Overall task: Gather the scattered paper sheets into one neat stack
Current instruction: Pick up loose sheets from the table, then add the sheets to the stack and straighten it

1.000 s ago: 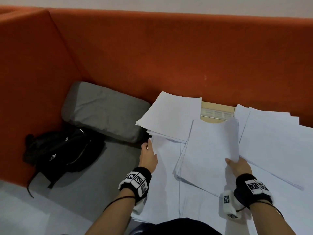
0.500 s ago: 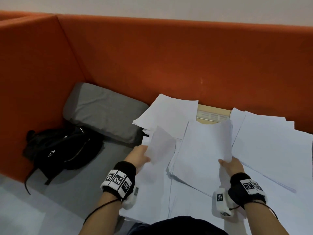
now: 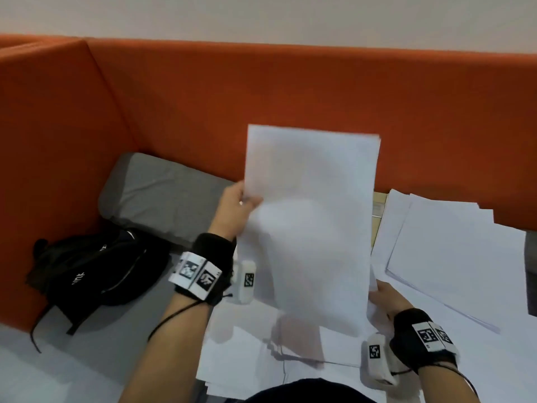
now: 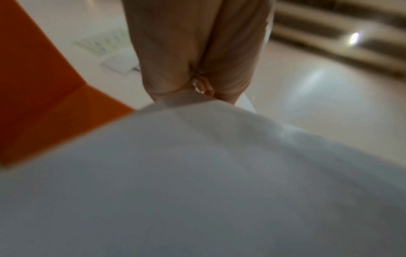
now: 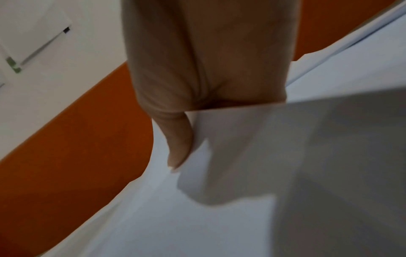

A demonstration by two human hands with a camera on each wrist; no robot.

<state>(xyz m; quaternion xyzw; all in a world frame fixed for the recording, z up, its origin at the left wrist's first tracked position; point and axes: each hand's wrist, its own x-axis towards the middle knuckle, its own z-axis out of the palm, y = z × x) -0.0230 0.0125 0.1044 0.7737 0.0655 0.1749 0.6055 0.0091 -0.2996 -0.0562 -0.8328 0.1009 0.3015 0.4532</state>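
Note:
A bundle of white paper sheets (image 3: 311,228) stands nearly upright above the table, lifted in both hands. My left hand (image 3: 235,209) pinches its left edge high up; the left wrist view shows that hand (image 4: 197,87) gripping the sheets (image 4: 197,173). My right hand (image 3: 383,301) grips the lower right corner, the thumb (image 5: 178,144) laid on the paper (image 5: 219,208). More loose sheets (image 3: 453,257) lie spread to the right, and others (image 3: 250,359) lie flat under the lifted bundle.
An orange padded partition (image 3: 290,112) closes off the back and left. A grey cushion (image 3: 162,196) and a black bag (image 3: 96,271) sit on the grey seat at left. A strip of wooden table (image 3: 377,207) shows behind the papers.
Both hands have raised a bundle of sheets from flat on the table to nearly upright. The left hand moved up and right with the sheets it picked up, joining them to the right hand's.

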